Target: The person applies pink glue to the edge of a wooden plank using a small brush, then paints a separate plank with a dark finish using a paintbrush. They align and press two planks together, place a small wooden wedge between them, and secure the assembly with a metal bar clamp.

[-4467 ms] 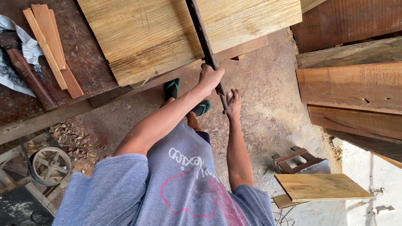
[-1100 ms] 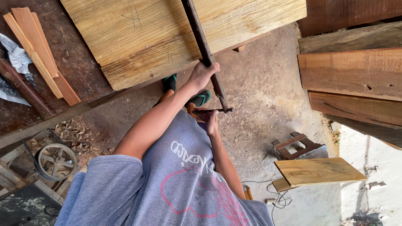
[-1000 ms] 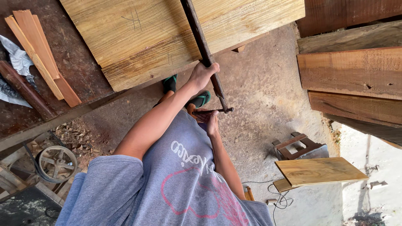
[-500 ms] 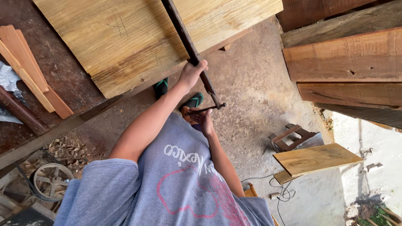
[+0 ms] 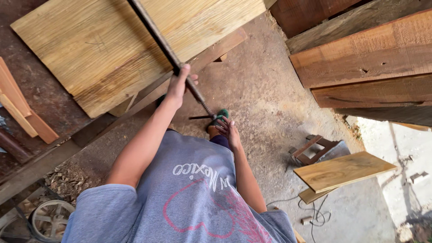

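Note:
A long dark metal bar clamp (image 5: 155, 33) runs across a wide pale glued wood panel (image 5: 90, 49) that lies on a rusty bench. My left hand (image 5: 177, 85) is closed around the bar just past the panel's edge. My right hand (image 5: 229, 130) is lower down, with its fingers at the clamp's screw end and its thin cross handle (image 5: 200, 117). That end hangs above the concrete floor, beside my foot in a green sandal (image 5: 220, 114).
Heavy reddish planks (image 5: 360, 58) are stacked at the right. A pale board (image 5: 344, 168) rests on a small wooden stool (image 5: 310, 150), with a cable (image 5: 310, 211) on the floor below. Thin wood strips (image 5: 18, 108) lie at the left, above shavings and a wheel (image 5: 47, 220).
My right hand has come off the bar and dropped to the screw handle. My left hand keeps its grip on the bar. The view has shifted a little to the right.

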